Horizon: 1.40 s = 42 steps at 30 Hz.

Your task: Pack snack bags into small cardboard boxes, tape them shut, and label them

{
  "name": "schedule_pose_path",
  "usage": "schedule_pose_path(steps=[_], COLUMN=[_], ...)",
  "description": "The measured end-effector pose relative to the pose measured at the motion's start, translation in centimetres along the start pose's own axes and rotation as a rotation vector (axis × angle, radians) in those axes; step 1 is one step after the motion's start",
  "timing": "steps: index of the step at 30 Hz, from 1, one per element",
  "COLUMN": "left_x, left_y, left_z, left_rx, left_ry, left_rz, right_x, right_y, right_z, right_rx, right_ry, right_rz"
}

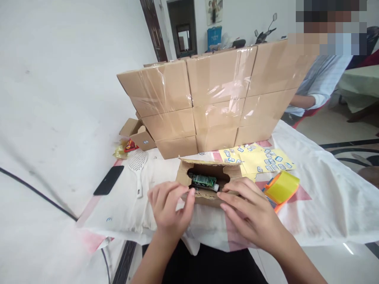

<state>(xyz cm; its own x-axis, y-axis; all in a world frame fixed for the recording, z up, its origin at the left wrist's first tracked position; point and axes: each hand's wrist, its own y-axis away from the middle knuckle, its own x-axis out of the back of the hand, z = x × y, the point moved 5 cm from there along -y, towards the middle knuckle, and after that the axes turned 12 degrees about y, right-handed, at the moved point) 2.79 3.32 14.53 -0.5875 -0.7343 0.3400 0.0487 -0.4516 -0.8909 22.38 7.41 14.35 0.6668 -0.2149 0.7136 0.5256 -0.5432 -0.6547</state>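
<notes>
A small cardboard box [204,200] stands with its top up in front of me. Inside it lies a dark green tube [204,181] with a white cap, along with some black item I cannot make out. At the box's left front corner is my left hand [169,207], thumb and index finger brought together at the cardboard edge. My right hand [251,211] rests over the right side flap and front rim, its fingers stretched and apart. The rear flap of the box is raised.
Taped cardboard boxes [219,106] form a wall behind. To the left are a white slotted ladle [137,167], a black phone [109,180] and an opened carton [139,134]. Yellow sheets with stickers [275,159] and a yellow-orange pack [282,187] lie right. Another person [321,85] sits beyond.
</notes>
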Motion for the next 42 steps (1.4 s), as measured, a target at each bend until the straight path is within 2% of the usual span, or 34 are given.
schedule_pose_path(steps=[2,6,9,12,15,17,20,23,26,30,32,35,36,38,40,42], left_x=[-0.8,-4.9,-7.7,-8.9,-9.3,-9.6,-10.5,-11.3,-11.5,-10.9,-10.7,-10.7,-10.8,-11.0,-11.1,-10.8], left_y=[-2.5,-6.4,-7.6,-7.6,-7.2,-6.7,-5.2,-4.0,-3.9,-5.6,-6.3,-6.6,-6.5,-6.3,-6.2,-6.7], left_z=[-1.6,-4.7,-5.7,-6.2,-6.4,-6.4,-6.3,-6.3,-6.3,-6.6,-6.7,-6.9,-6.9,-6.9,-6.6,-6.2], left_rx=[0.04,0.137,0.182,0.305,0.366,0.329,0.201,0.08,0.064,0.227,0.296,0.355,0.377,0.399,0.35,0.278], left_ry=[-0.017,0.022,0.135,0.297,0.377,0.338,0.177,0.003,-0.04,0.003,0.039,0.131,0.152,0.13,0.004,-0.137], left_rz=[-0.136,-0.564,-0.835,-0.983,-1.036,-1.06,-1.115,-1.132,-1.107,-1.017,-0.991,-0.988,-0.996,-1.037,-1.086,-1.099], right_x=[0.0,-0.9,-1.3,-0.7,0.1,-0.1,-1.3,-2.2,-2.5,-2.8,-2.7,-2.0,-2.2,-3.5,-5.1,-6.1], right_y=[-0.2,-0.7,-0.9,-1.0,-1.5,-2.2,-3.2,-4.1,-4.6,-4.3,-3.9,-3.6,-3.7,-4.5,-5.7,-7.0], right_z=[0.0,1.1,2.6,4.3,5.9,6.7,7.6,8.1,8.3,8.0,7.6,6.7,6.4,6.1,6.0,6.2], right_rx=[0.014,-0.016,-0.034,-0.06,-0.124,-0.156,-0.149,-0.138,-0.167,-0.192,-0.198,-0.261,-0.291,-0.343,-0.385,-0.417], right_ry=[-0.024,-0.034,0.021,0.03,0.083,0.141,0.223,0.287,0.333,0.351,0.378,0.351,0.29,0.171,0.107,0.01], right_rz=[-0.014,-0.001,0.052,0.132,0.174,0.067,-0.184,-0.275,-0.261,-0.244,-0.158,0.071,0.073,-0.082,-0.283,-0.341])
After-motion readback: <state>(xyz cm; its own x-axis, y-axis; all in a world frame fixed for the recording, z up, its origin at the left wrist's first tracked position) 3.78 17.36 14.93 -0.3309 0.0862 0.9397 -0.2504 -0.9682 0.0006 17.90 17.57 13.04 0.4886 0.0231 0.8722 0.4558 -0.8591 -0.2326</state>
